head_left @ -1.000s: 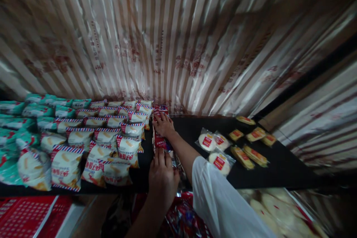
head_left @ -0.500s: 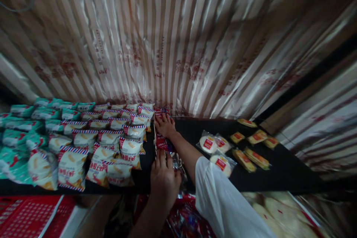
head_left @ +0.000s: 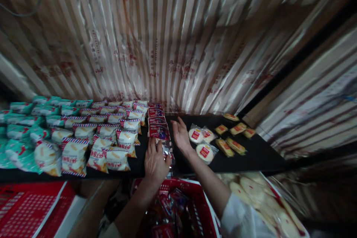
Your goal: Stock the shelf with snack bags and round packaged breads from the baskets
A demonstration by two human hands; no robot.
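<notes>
Bags (head_left: pixel 74 156) lettered in red crowd centre-left beside red packets (head_left: pixel 157 131), left hand (head_left: pixel 156 161) unclenched on these, right hand (head_left: pixel 182 136) empty.

So we're on one head-worn cam, facing forward and angled down, close enough that our left hand (head_left: pixel 156 163) and right hand (head_left: pixel 182 136) land mid-view. Striped sheeting (head_left: pixel 167 44) fills the top, black shelf (head_left: pixel 258 156) runs across, red basket (head_left: pixel 205 202) sits bottom centre.
</notes>
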